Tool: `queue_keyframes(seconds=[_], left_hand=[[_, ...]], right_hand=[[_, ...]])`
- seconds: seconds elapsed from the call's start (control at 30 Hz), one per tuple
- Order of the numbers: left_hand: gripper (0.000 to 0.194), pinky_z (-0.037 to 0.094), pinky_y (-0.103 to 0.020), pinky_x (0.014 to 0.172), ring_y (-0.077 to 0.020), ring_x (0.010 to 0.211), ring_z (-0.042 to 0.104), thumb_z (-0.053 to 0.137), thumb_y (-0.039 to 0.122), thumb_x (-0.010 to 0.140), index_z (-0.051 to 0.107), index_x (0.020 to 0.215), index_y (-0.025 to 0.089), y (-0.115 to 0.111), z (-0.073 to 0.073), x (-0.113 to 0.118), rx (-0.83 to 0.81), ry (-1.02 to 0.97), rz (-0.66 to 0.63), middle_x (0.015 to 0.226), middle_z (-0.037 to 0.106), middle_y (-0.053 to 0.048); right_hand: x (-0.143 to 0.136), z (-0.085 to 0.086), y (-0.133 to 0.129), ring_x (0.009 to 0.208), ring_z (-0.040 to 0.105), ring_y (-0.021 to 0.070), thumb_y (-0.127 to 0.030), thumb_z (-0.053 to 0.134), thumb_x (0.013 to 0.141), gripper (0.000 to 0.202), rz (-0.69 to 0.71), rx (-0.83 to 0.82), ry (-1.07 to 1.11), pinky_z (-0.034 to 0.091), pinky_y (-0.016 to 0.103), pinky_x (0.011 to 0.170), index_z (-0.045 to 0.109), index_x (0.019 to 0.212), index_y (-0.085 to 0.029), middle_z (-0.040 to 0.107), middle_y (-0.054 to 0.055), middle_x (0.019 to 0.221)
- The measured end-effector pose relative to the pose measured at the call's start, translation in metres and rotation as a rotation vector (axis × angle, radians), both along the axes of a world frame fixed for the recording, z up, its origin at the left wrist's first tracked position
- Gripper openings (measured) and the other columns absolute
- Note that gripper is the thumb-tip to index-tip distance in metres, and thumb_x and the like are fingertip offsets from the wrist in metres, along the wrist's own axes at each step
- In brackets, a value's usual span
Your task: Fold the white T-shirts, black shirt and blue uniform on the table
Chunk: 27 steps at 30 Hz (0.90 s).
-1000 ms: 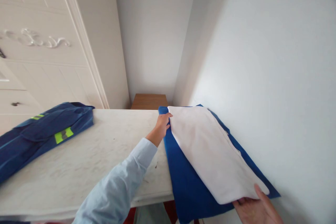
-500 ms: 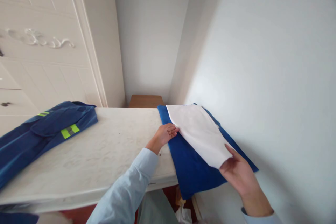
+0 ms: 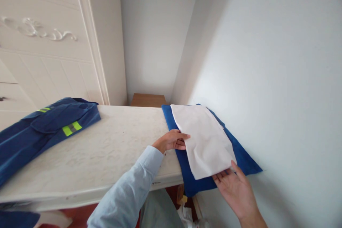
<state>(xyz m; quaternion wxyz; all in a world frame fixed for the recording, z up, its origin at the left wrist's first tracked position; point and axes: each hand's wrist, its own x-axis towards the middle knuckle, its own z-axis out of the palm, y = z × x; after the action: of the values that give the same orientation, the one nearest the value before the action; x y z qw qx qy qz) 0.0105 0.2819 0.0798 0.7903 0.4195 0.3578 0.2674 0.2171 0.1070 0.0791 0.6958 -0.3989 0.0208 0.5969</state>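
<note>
A flat white cloth [image 3: 207, 137] lies over a larger blue cloth [image 3: 199, 185] at the right end of the table, against the wall. My left hand [image 3: 175, 140] is at the white cloth's left edge, thumb on top and fingers curled at the edge. At the near right corner, my right hand [image 3: 235, 187] is turned palm up. Its fingertips go under the near edge and its thumb rests at the corner, so the white cloth sits between them. Part of the blue cloth hangs past the table's front edge.
The white table [image 3: 120, 153] has a marked, worn top. A blue garment [image 3: 53, 124] with yellow-green reflective strips lies on its left side. Behind stand a cream wardrobe [image 3: 109, 42] and a low brown wooden piece [image 3: 148, 99]. The wall [image 3: 267, 78] bounds the right.
The near end of the white cloth has spread wider and shifted left and nearer. My right hand has moved left and down along its edge; my left hand has slid slightly right and nearer.
</note>
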Motion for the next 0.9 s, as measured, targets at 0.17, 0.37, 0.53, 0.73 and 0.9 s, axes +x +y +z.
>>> queue_keyframes(seconds=[0.17, 0.37, 0.53, 0.73, 0.9], left_hand=[[0.038, 0.045, -0.018, 0.041, -0.0137, 0.050, 0.063, 0.093, 0.023, 0.056, 0.061, 0.076, 0.015, -0.001, 0.002, -0.005, 0.064, 0.092, -0.012, 0.061, 0.067, -0.006], [0.059, 0.049, -0.024, 0.042, -0.0208, 0.050, 0.067, 0.096, 0.025, 0.049, 0.057, 0.093, 0.019, -0.006, 0.001, -0.008, 0.144, 0.206, 0.034, 0.066, 0.071, -0.007], [0.071, 0.046, -0.028, 0.043, -0.0229, 0.041, 0.062, 0.095, 0.039, 0.053, 0.055, 0.108, 0.021, -0.007, -0.011, -0.005, 0.281, 0.322, 0.122, 0.058, 0.067, -0.002], [0.053, 0.046, -0.043, 0.097, -0.0377, 0.106, 0.068, 0.083, 0.043, 0.071, 0.062, 0.114, 0.020, 0.000, -0.005, 0.007, 0.715, 0.382, 0.689, 0.084, 0.071, -0.011], [0.053, 0.020, -0.042, 0.123, -0.0332, 0.146, 0.039, 0.067, 0.046, 0.087, 0.059, 0.133, 0.020, 0.008, -0.003, 0.023, 1.262, 0.381, 0.224, 0.149, 0.052, -0.019]], right_hand=[[0.046, 0.002, 0.020, 0.095, 0.072, 0.0185, -0.038, 0.061, 0.090, 0.024, -0.094, -0.020, -0.114, 0.063, 0.032, 0.080, 0.069, 0.101, -0.019, 0.076, 0.006, 0.100], [0.067, 0.024, 0.045, 0.083, 0.071, 0.0132, -0.008, 0.074, 0.070, 0.027, -0.227, 0.040, -0.454, 0.061, 0.020, 0.070, 0.068, 0.095, -0.016, 0.076, 0.002, 0.093], [0.087, 0.004, 0.014, 0.080, 0.071, 0.0149, -0.011, 0.082, 0.054, 0.034, -0.342, 0.063, -0.472, 0.061, 0.024, 0.069, 0.062, 0.081, -0.018, 0.074, 0.001, 0.088], [0.092, -0.008, -0.011, 0.068, 0.061, 0.0081, -0.020, 0.086, 0.056, 0.042, -0.617, 0.076, -0.739, 0.050, 0.015, 0.059, 0.067, 0.093, -0.019, 0.066, -0.005, 0.074], [0.059, 0.038, 0.021, 0.078, 0.063, 0.0115, -0.039, 0.083, 0.075, 0.033, -0.493, 0.284, -1.254, 0.052, 0.023, 0.074, 0.074, 0.099, -0.017, 0.072, 0.002, 0.090]])
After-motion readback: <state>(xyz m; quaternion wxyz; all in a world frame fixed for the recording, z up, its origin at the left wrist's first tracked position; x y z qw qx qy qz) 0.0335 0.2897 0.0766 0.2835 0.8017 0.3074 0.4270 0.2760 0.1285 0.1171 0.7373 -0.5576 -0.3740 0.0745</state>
